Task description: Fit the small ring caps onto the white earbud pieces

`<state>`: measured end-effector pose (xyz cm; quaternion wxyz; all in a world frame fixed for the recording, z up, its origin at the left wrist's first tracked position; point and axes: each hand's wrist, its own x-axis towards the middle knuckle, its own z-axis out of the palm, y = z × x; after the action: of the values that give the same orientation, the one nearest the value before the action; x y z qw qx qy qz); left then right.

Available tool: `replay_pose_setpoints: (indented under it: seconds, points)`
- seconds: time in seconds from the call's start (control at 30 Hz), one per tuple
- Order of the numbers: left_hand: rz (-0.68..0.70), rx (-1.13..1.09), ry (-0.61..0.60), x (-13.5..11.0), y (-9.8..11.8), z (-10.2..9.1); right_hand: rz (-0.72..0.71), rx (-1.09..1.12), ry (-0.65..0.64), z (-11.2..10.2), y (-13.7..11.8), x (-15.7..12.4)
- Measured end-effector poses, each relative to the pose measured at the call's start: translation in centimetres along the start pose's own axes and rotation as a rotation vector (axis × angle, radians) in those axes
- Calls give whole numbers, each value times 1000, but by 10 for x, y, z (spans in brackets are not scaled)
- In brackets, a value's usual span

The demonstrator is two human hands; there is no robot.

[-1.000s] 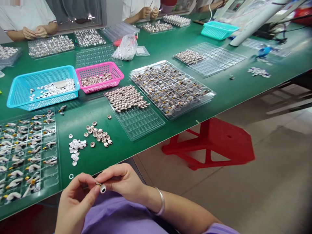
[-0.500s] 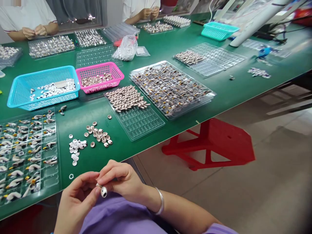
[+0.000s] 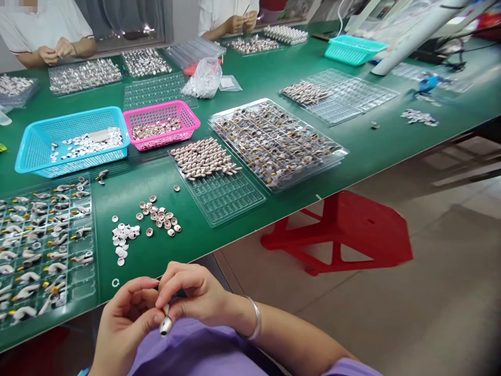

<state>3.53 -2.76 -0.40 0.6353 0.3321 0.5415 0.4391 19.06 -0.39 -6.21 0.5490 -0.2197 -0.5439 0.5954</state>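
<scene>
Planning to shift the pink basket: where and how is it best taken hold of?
Pinch the pink basket by its rim, probably at the right end and near long side, coming from the near side. There the rim shows unobstructed above the round pieces inside, while the blue basket crowds the left end. Keep it level, as the pieces look loose.

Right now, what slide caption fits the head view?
Left hand and right hand meet at a small white piece beside a green table.

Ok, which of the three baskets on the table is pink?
The middle basket, holding small brownish caps; the left basket is blue, the rightmost basket turquoise.
</scene>
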Motion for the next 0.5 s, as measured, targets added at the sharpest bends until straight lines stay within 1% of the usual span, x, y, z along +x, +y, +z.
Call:
replay_pose_setpoints:
  seconds: [0.1,0.17,0.27,0.33,0.4,0.5]
  points:
    - [23,-13,-4,1,-3,-2,-18,35,32,3,5,-1]
    - [29,-28,-61,5,-6,-6,-23,14,36,4,6,-1]
    - [37,-1,-172,12,-11,-13,-59,-66,9,3,2,1]
    - [75,69,-165,15,-13,-17,-81,-135,-30,1,-3,4]
    - [175,178,-118,15,-12,-21,-75,-223,-82,-1,-9,7]
    - [435,420,-91,12,-4,-29,-7,-346,-108,-5,-15,10]
